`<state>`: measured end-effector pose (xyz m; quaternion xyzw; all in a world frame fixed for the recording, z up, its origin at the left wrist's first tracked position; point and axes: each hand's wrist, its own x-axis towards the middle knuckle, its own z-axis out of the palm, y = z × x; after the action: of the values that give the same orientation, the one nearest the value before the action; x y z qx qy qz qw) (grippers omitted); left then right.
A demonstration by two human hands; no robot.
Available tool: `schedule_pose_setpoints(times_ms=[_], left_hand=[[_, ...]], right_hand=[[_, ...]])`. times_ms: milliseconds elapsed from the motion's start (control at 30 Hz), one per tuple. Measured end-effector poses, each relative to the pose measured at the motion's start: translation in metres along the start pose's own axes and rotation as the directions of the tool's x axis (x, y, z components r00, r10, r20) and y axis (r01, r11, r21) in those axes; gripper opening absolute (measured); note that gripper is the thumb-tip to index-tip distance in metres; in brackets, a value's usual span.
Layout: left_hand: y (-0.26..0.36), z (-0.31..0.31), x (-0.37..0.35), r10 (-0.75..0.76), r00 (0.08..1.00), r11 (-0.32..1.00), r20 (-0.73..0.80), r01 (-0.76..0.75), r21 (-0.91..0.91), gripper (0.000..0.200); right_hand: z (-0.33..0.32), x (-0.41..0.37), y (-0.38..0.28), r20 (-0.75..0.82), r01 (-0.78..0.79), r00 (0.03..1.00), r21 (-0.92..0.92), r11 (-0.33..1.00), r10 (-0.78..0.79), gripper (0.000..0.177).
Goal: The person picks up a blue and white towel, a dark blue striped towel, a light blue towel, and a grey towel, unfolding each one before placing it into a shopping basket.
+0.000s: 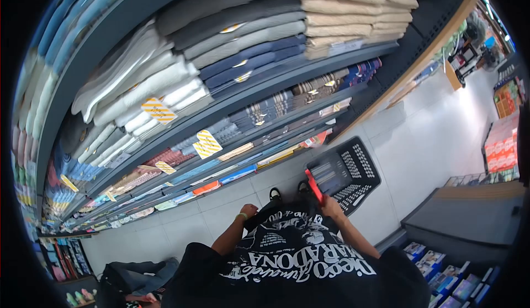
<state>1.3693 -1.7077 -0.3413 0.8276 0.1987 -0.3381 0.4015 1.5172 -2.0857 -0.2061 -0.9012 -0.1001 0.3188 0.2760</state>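
My right hand (331, 207) is closed around the red handle (314, 186) of a black shopping basket (358, 197). The basket has perforated walls and hangs or stands to the right of my feet, with its inside showing dark. My left hand (249, 211), a light band at its wrist, is beside the hem of my black printed T-shirt (309, 253). Its fingers are curled in, and nothing shows in them.
A tall shelf (254, 101) of folded towels (243, 37) stretches across the front and left. Boxed goods (441, 269) stand at lower right, near a grey counter (458, 211). A person's jeans (143, 275) show at lower left. Pale tiled floor (403, 120) runs along the aisle.
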Motion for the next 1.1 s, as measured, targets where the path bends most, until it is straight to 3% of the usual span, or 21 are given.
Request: schedule_pose_setpoints(times_ms=[33, 100, 133, 167, 233, 400, 467, 700, 800, 867, 1033, 1100], left_hand=[[0.004, -0.001, -0.003, -0.009, 1.0, 1.0, 0.015, 0.009, 0.017, 0.028], [0.024, -0.003, -0.003, -0.051, 0.997, 0.974, 0.064, 0.064, -0.22, 0.03], [0.047, -0.009, -0.008, -0.239, 0.96, 0.898, 0.143, 0.275, -0.343, 0.028], [0.053, -0.007, -0.008, -0.249, 0.956, 0.899, 0.157, 0.289, -0.33, 0.028], [0.065, -0.006, -0.007, -0.302, 0.944, 0.803, 0.136, 0.329, -0.497, 0.027], [0.074, 0.002, -0.007, -0.278, 0.953, 0.824, 0.119, 0.3, -0.48, 0.024], [0.071, 0.007, -0.01, -0.175, 0.98, 0.869, 0.091, 0.197, -0.454, 0.022], [0.068, -0.006, -0.024, -0.187, 0.978, 0.856, 0.095, 0.21, -0.473, 0.024], [0.056, -0.026, -0.026, -0.158, 0.983, 0.863, 0.093, 0.184, -0.47, 0.024], [0.041, -0.041, -0.029, -0.159, 0.982, 0.854, 0.103, 0.189, -0.484, 0.024], [-0.032, -0.077, -0.034, -0.161, 0.978, 0.798, 0.136, 0.21, -0.565, 0.025], [-0.056, -0.088, -0.046, -0.242, 0.967, 0.779, 0.08, 0.243, -0.578, 0.026]], right_hand=[[-0.001, -0.002, 0.004, 0.022, -0.003, 1.0, 0.013, 1.0, 0.003, 0.037], [-0.005, -0.001, 0.012, 0.051, -0.024, 0.998, 0.016, 1.0, 0.024, 0.038], [-0.007, -0.001, 0.015, 0.072, 0.003, 0.997, 0.018, 1.0, -0.004, 0.038], [-0.009, 0.0, 0.015, 0.092, 0.034, 0.995, 0.021, 0.999, -0.035, 0.039], [-0.016, -0.003, 0.01, 0.1, 0.014, 0.995, 0.045, 0.999, -0.019, 0.036], [-0.016, 0.002, 0.017, 0.118, 0.011, 0.993, 0.053, 0.999, -0.018, 0.034], [-0.024, 0.001, 0.012, 0.157, 0.006, 0.987, 0.078, 0.997, -0.018, 0.037], [-0.016, 0.006, -0.006, 0.139, 0.023, 0.99, 0.021, 1.0, -0.026, 0.041], [0.0, 0.007, -0.021, 0.054, 0.003, 0.999, -0.018, 1.0, -0.002, 0.041], [0.008, 0.008, -0.035, -0.013, -0.093, 0.996, -0.04, 0.995, 0.093, 0.04], [0.042, 0.008, -0.048, -0.132, -0.188, 0.975, -0.07, 0.98, 0.177, 0.037], [0.053, 0.007, -0.052, -0.169, -0.219, 0.964, -0.079, 0.973, 0.203, 0.037]])
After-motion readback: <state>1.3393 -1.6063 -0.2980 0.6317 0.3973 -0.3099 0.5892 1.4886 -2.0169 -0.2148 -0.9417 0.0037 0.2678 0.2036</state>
